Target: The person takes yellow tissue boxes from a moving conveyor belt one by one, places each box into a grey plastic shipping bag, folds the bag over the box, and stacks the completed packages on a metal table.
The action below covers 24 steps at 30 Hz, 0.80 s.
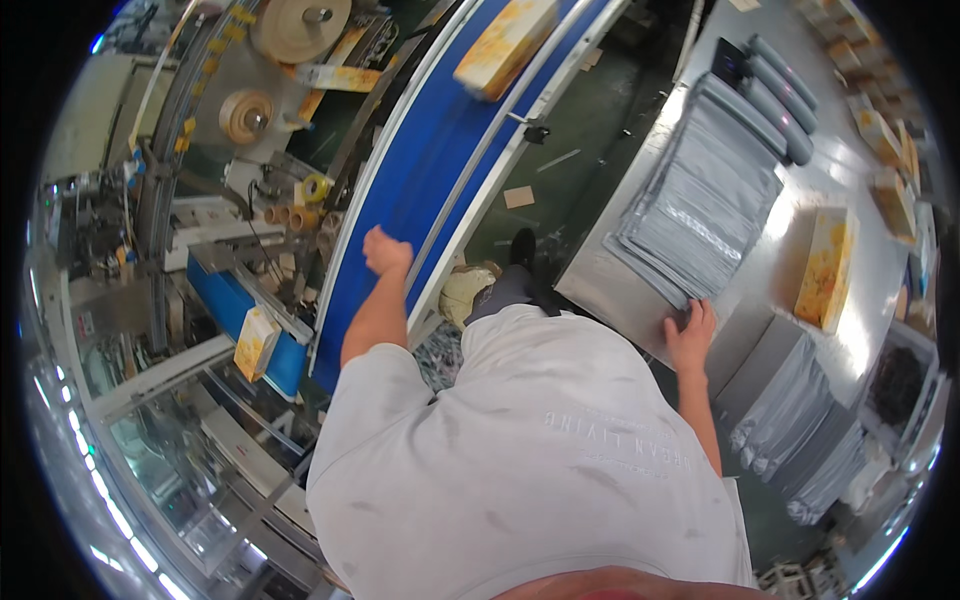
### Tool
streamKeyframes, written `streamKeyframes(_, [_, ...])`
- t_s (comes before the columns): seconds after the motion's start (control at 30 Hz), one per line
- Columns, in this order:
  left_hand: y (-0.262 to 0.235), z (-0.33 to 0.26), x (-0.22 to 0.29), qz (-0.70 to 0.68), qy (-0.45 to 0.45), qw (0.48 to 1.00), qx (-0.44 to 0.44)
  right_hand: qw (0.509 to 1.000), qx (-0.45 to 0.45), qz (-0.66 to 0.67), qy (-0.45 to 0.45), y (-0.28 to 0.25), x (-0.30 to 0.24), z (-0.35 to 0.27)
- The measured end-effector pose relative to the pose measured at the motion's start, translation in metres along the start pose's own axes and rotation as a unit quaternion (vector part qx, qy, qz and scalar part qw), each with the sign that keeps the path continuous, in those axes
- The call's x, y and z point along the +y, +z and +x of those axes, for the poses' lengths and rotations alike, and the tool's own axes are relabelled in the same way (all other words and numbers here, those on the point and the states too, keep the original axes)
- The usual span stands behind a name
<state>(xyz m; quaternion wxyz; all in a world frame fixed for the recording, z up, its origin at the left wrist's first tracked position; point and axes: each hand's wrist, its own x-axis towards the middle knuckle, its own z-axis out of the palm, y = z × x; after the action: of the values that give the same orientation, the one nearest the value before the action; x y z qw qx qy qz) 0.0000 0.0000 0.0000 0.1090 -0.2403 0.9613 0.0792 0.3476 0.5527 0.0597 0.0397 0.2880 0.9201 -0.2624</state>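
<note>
Over the blue conveyor belt [400,190], my left hand [388,252] is raised with its fingers curled in, and nothing shows in it. My right hand [691,336] is at the near edge of a steel table [625,265]. Its fingers are apart, with the tips at the near corner of a stack of grey plastic bags [705,185]; whether they touch it I cannot tell. Rolled grey plastic bundles [780,95] lie at the far end of this stack. A white and yellow-orange box [507,45] lies on the far part of the belt.
A similar upright box [826,270] stands on the table's right side. More grey bags [790,400] hang or lie below it. On the left, machinery carries tape reels [245,115] and a small blue belt [220,295] with another box [257,343]. A metal guide rail [480,150] runs along the conveyor.
</note>
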Motion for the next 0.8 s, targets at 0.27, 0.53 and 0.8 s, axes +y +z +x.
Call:
streamKeyframes(0.27, [0.055,-0.004,-0.191,-0.048,-0.118,0.981,-0.149,0.996,0.068,-0.051,-0.025,0.039,-0.042,-0.007])
streamKeyframes(0.53, [0.109,-0.018,-0.15,-0.014,-0.114,0.989,-0.091,0.992,0.06,-0.044,0.099,0.016,-0.052,0.01])
streamKeyframes(0.8, [0.092,0.063,-0.062,-0.187,0.091,0.956,-0.208,0.973,0.215,-0.071,0.039,0.074,-0.037,0.005])
